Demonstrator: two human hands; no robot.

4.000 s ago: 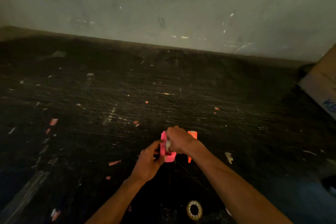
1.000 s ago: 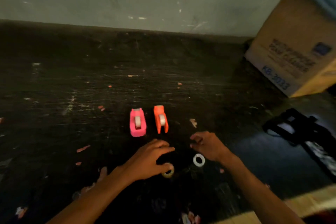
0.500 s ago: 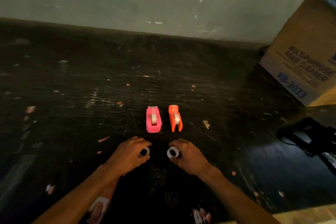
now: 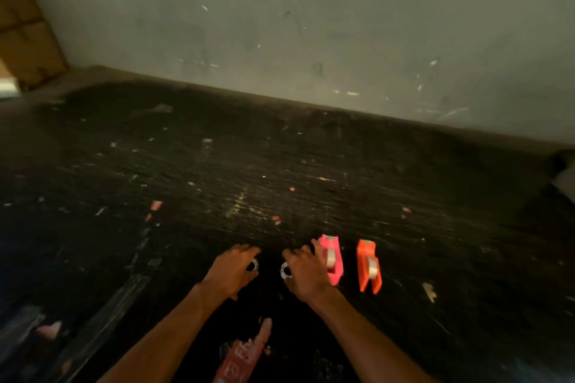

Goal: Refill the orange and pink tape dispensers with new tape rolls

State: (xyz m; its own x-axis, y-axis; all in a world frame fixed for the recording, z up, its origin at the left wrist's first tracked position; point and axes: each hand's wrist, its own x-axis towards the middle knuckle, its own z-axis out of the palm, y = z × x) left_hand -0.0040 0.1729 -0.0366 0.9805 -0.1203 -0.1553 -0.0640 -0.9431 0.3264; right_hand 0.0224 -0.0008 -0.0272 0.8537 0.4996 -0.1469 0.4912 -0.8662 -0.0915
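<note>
The pink tape dispenser [image 4: 333, 258] and the orange tape dispenser [image 4: 369, 266] stand side by side on the dark scratched tabletop [image 4: 280, 171], each with a pale tape roll seated in it. My left hand [image 4: 231, 270] covers a small white ring-shaped tape core [image 4: 252, 265] on the table. My right hand [image 4: 306, 272] covers a second white core [image 4: 284, 270], just left of the pink dispenser and touching its side. Both cores are partly hidden under my fingers.
A grey wall [image 4: 311, 25] runs along the table's far edge. A brown cardboard box [image 4: 21, 25] stands at the far left. A red printed label strip [image 4: 241, 354] lies near the front edge. Small pink and white scraps dot the surface.
The view has swung left, so the dispensers now sit to the right and the right-hand box is out of frame. Both hands, each on a core, have slid left of the dispensers.
</note>
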